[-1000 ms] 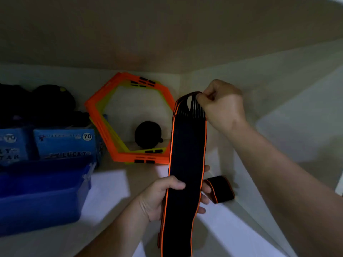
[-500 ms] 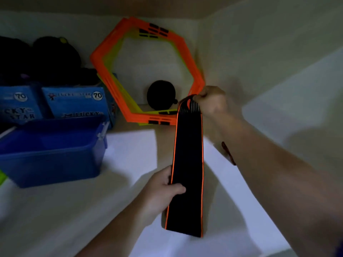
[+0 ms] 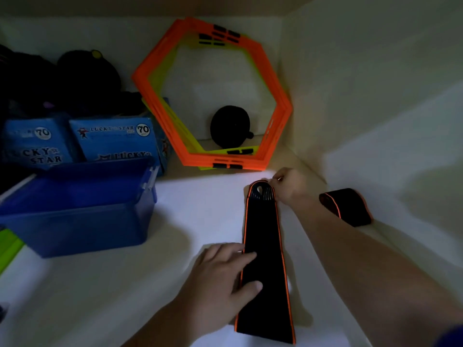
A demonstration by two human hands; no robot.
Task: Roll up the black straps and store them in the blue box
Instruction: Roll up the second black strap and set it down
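Pinched between the fingertips of the right hand (image 3: 292, 185) was the rounded, looped far end of the black strap (image 3: 264, 259), while the left hand (image 3: 220, 276) was laid open and flat on the strap's near half, pressing it down without gripping. Half a second earlier the strap had been held up off the surface, stretched between both hands; it was now laid flat on the white shelf (image 3: 100, 284). Its long axis ran from the lower centre of the frame up toward the orange hexagonal rings (image 3: 273, 78), the looped end pointing away. A second strap, already rolled (image 3: 347, 207), was seen at the right against the wall. The blue box (image 3: 80, 209) stood open at the left, well apart.
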